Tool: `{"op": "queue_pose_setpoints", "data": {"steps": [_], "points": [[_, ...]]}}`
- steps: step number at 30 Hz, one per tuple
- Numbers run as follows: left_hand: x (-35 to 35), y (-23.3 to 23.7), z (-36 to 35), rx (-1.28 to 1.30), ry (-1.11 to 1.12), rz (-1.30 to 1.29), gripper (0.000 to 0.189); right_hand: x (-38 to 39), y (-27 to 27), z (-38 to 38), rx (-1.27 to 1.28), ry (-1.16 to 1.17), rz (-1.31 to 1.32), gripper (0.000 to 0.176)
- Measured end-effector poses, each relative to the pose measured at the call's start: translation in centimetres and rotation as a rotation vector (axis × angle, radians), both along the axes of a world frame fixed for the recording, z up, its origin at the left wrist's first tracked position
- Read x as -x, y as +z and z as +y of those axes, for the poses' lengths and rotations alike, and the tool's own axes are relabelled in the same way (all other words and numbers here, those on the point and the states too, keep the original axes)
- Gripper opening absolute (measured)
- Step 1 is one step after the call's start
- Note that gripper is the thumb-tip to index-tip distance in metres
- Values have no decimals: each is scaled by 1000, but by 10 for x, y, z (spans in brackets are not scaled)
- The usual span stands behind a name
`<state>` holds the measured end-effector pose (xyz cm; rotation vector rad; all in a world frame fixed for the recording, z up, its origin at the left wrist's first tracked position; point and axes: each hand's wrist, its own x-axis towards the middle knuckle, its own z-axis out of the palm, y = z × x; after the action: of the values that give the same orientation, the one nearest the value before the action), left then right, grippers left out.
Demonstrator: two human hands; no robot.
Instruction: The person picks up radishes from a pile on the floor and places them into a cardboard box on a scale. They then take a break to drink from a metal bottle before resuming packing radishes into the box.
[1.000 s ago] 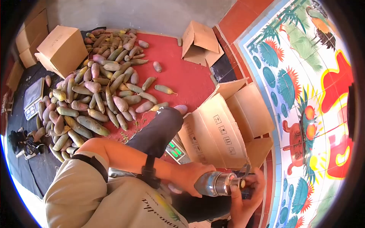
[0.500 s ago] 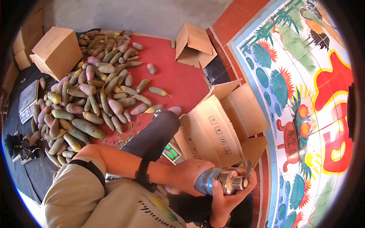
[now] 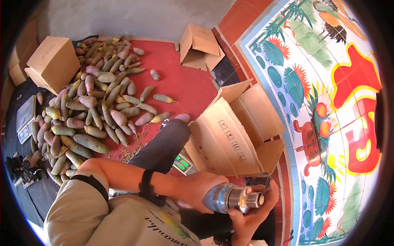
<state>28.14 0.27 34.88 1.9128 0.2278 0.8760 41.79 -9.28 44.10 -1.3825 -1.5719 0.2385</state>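
Here's the steel bottle (image 3: 236, 197), tipped sideways, left hand (image 3: 195, 190) clamped round its blue body, and there's the change: the right thumb, up at the cap a second ago, has slid back to the bottle's collar, the right hand (image 3: 252, 220) now cupped around that end, so both share the hold! Just beyond the bottle, an open carton (image 3: 221, 139); farther left of it, a lit digital scale (image 3: 183, 162); well beyond, heaped radish-like roots (image 3: 91, 142).

1 head-worn camera looks forward and down past the knee (image 3: 174, 133), its round view (lines bow near the dark rim) taking in the red floor (image 3: 176, 74). The left hand (image 3: 197, 190) and right hand (image 3: 254, 217) sit near; the grey wall (image 3: 123, 18) lies farther, though warping perhaps skews depth.
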Motion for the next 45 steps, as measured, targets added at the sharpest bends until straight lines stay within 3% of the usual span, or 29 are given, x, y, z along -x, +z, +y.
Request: {"op": "queue_pose_setpoints", "data": {"steps": [2,4,6,8,11,14,19,22,24,25,27,34,36,39,43,45], "points": [[3,0,1,-15,8,16,69,10,2,-5,94,-167,-38,92],[6,1,3,-32,19,36,69,4,5,-5,74,-110,-28,91],[9,4,5,-69,25,65,68,6,16,-5,137,126,191,93],[12,8,8,-46,6,72,67,7,18,-4,122,106,258,94],[15,15,10,-31,1,81,67,8,19,-1,137,-29,-171,87],[17,15,12,-63,22,92,66,7,15,-5,146,-38,-210,85],[18,14,15,-96,14,79,63,4,22,0,192,143,82,83],[19,15,15,-70,20,104,64,8,18,2,134,110,-98,80],[18,14,16,-65,13,153,66,8,15,1,18,-12,-366,78],[18,14,17,-67,10,156,66,7,15,1,17,-15,-363,78],[19,15,18,-83,15,126,66,2,17,2,86,95,-115,77],[23,20,25,-138,-60,129,67,-4,31,6,135,224,-96,75],[25,25,25,-113,-116,137,68,-3,30,4,178,198,83,75],[27,28,28,-11,-263,203,75,-4,32,5,180,246,107,70],[28,32,28,-27,-284,222,74,-7,39,9,215,261,92,65],[28,27,27,-58,-256,179,74,-18,38,14,199,385,-17,62]]}}
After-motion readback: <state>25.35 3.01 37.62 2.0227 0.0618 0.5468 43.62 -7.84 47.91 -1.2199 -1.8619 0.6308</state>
